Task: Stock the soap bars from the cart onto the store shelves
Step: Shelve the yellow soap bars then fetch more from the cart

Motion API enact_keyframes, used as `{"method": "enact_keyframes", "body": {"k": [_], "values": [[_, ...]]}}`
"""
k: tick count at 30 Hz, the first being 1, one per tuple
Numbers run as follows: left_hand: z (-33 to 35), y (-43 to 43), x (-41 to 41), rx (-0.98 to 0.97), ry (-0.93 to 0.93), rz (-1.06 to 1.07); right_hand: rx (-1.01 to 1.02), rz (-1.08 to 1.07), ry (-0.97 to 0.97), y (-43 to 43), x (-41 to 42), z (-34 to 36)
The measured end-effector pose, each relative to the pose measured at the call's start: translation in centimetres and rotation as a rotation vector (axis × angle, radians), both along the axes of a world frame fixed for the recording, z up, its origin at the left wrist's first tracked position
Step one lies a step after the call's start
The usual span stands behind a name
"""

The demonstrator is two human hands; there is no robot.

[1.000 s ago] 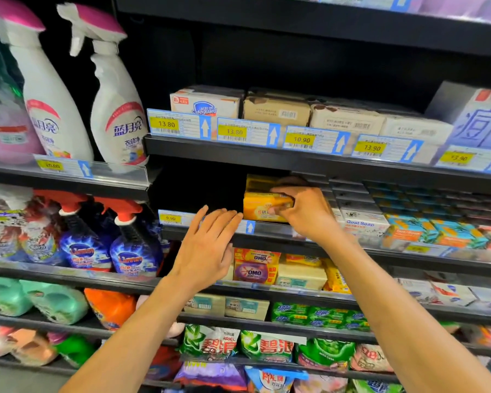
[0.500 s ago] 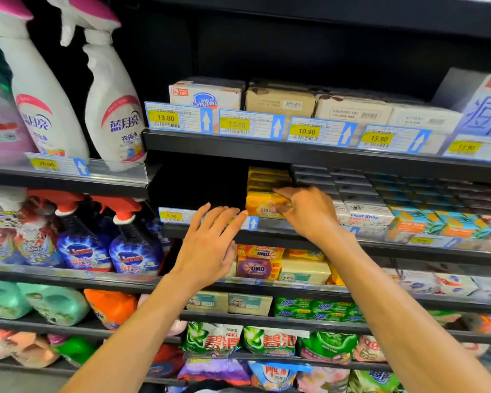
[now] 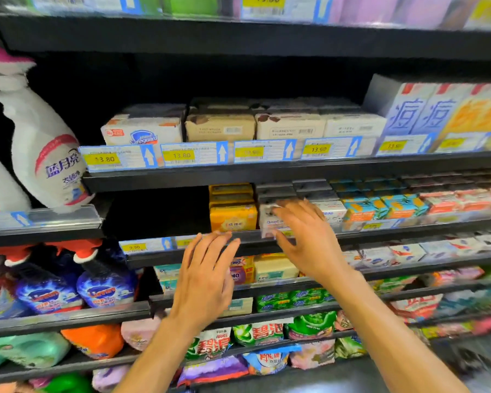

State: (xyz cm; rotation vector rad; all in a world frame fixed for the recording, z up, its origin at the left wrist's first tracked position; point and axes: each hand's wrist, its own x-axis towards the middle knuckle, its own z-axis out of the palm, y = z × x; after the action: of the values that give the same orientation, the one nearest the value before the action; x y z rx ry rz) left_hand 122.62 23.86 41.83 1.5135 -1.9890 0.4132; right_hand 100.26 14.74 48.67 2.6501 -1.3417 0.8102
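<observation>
Bottles of spray cleaner stand at the far left on a neighbouring shelf and play no part in our job. Moving right, we come to the soap shelf, with a 9.90 price tag at its left front edge and a dark gap behind it where we see no stock.

Our left hand hovers just before the shelf's front edge, below the stock. Its fingers are straight and close together, and it holds nothing. Above its fingertips sit the yellow soap bars, stacked a few high at the front edge and squared up against the row to their right.

Our right hand is next. Its fingers are spread and loosely bent, with the thumb low, and it is raised in front of the white soap box beside the yellow stack. It has hold of nothing. Blur keeps us from telling whether the fingertips touch that box. Further right, orange-and-teal boxes fill the shelf toward its right end.

We judge the step in hand to be facing up: the yellow bars look placed, and both hands are free. The cart is out of view, so the next move likely calls for us to turn back to it for more bars and to bring them to the gap on the left or atop the yellow stack.
</observation>
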Motion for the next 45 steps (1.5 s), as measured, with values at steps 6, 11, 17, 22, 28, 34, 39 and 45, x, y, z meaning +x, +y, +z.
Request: {"method": "enact_keyframes", "body": {"k": [6,11,17,22,28,34,39,45], "values": [[-1.6,-2.4,-10.5,0.242,0.015,-0.252,0.090,-0.316,-0.020,4.5,-13.7,-4.7],[-3.7,-4.9,-23.1,0.409,-0.121,-0.427,0.258,-0.627,0.080,9.3,-27.3,-8.5],[-5.3,-7.1,-39.4,0.480,-0.182,-0.652,0.418,-0.909,0.107,15.0,-41.5,-10.9],[-5.8,-8.9,-50.0,0.497,-0.185,-0.789,0.474,-1.083,0.118,17.6,-50.2,-12.2],[-8.3,-13.3,-62.1,0.544,-0.247,-0.932,0.524,-1.228,0.102,16.9,-59.6,-14.1],[-10.7,-19.6,-74.1,0.593,-0.288,-1.009,0.593,-1.325,0.056,12.7,-69.0,-16.6],[-12.2,-25.0,-83.2,0.620,-0.314,-1.045,0.668,-1.365,-0.020,8.8,-75.9,-18.4],[-13.5,-29.2,-92.0,0.706,-0.345,-1.024,0.726,-1.386,-0.120,5.1,-82.8,-20.8]]}}
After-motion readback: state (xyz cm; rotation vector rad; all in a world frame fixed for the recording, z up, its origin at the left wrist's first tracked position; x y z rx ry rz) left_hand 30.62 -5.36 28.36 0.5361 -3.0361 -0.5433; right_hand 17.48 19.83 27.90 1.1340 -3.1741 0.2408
